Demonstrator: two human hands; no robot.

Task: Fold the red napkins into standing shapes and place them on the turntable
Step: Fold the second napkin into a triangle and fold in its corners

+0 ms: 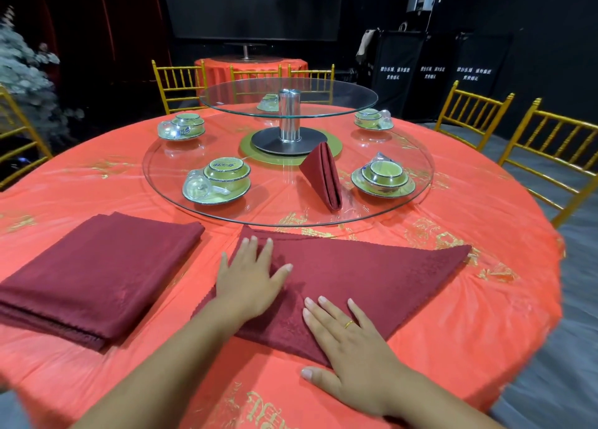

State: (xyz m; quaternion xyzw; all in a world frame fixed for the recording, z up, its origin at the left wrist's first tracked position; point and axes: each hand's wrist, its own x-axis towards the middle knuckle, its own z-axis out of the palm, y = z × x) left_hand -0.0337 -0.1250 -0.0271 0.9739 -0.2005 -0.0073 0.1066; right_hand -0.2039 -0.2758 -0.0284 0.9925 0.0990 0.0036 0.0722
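A dark red napkin (365,276) folded into a triangle lies flat on the orange tablecloth in front of me. My left hand (250,283) presses flat on its left part, fingers straight. My right hand (352,341), with a gold ring, presses flat on its near corner. A stack of folded red napkins (97,276) lies to the left. One folded napkin (323,176) stands upright on the lower glass turntable (161,182), right of centre.
Green bowl-and-saucer sets (220,179) (383,177) (182,126) (372,119) sit around the turntable. A smaller raised glass tier (339,100) on a metal post (289,114) stands at its middle. Gold chairs (472,114) ring the table (485,299).
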